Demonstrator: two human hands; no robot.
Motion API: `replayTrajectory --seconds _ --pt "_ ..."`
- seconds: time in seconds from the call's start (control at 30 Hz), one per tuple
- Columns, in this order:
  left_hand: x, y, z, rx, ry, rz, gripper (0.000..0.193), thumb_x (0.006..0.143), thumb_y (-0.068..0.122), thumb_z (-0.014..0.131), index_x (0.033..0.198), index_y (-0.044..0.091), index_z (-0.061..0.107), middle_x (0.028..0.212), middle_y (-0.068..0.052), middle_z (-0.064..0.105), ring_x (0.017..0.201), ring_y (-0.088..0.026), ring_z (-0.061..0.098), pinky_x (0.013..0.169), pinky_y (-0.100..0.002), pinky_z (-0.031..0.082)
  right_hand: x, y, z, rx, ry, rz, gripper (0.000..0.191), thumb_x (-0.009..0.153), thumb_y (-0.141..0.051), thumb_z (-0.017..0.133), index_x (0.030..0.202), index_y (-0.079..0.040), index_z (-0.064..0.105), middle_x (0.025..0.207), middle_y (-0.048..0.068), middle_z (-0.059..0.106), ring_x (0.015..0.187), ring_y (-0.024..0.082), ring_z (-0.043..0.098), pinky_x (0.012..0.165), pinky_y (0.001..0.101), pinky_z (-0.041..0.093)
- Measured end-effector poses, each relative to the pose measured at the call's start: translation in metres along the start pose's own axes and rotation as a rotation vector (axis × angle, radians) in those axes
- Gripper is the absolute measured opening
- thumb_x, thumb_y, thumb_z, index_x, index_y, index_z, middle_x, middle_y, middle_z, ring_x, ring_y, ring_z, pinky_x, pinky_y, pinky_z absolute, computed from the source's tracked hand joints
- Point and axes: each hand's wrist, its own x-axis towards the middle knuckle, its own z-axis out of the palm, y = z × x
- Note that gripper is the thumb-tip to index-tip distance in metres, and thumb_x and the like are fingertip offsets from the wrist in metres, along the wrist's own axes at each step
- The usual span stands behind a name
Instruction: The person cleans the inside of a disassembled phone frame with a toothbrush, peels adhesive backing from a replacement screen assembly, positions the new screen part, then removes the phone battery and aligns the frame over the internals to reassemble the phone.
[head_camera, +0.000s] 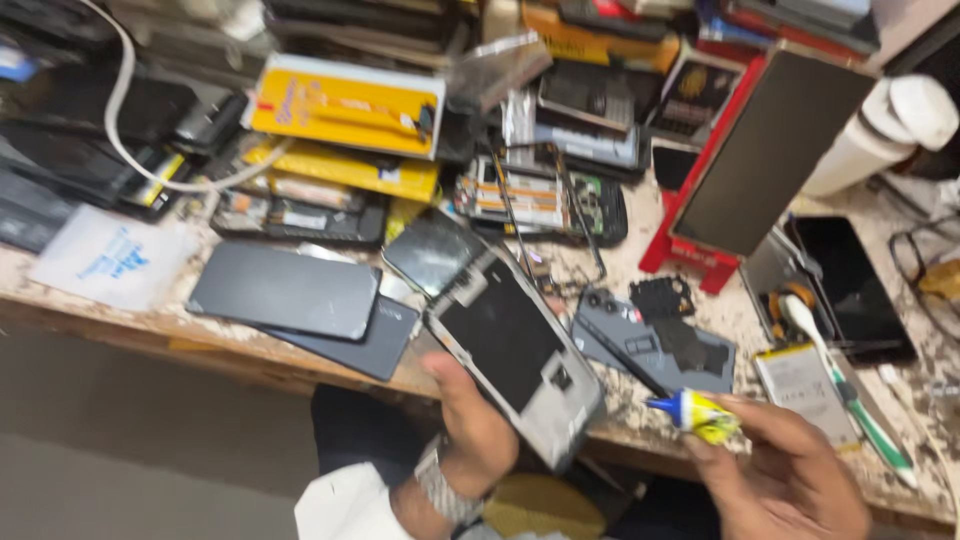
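Your left hand (470, 425) is clamped on an opened phone (510, 355), thumb laid along its near edge, fingers hidden beneath; the phone sits tilted over the front lip of the workbench (640, 425), its back removed, a dark rectangular panel showing inside a pale grey frame; a metal-link watch (440, 490) circles that wrist. Your right hand (790, 480) is closed on a small glue tube (695, 415), yellow with a blue nozzle pointing left toward the phone; the nozzle is near the phone's lower corner but apart from it.

The workbench is worn and pale, its surface chipped and speckled; just beyond the phone lies a dark grey back cover (655, 345) with black pieces on it; left of your hand two flat dark slabs (290, 290) lie stacked, matte and smooth. A white battery (800, 385) and a white-and-green toothbrush (850, 390) lie to the right; a red stand (700, 245) props a large dark panel; yellow boxes (345, 105) and stripped phones crowd the back; the picture is blurred, so finer parts cannot be told.
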Motion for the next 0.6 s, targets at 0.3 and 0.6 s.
replayTrajectory --seconds 0.3,0.6 --pt "0.015 0.076 -0.154 -0.186 0.193 -0.544 0.095 0.095 0.075 0.015 0.126 -0.003 0.059 0.101 -0.019 0.076 0.078 -0.024 0.074 0.069 -0.037 0.062 0.002 0.016 0.208 0.157 -0.018 -0.009 0.040 0.086 0.015 0.070 0.125 0.008 0.063 0.122 0.019 0.068 0.113 0.022 0.070 0.102 0.0347 0.060" --pt "-0.023 0.100 -0.159 -0.251 0.112 -0.569 0.092 0.096 0.073 0.013 0.141 0.004 0.054 0.095 -0.018 0.073 0.075 -0.021 0.072 0.066 -0.034 0.061 -0.027 -0.015 0.225 -0.059 -0.130 -0.156 0.037 0.083 0.013 0.074 0.119 0.003 0.068 0.120 0.015 0.070 0.112 0.018 0.068 0.095 0.0281 0.056"
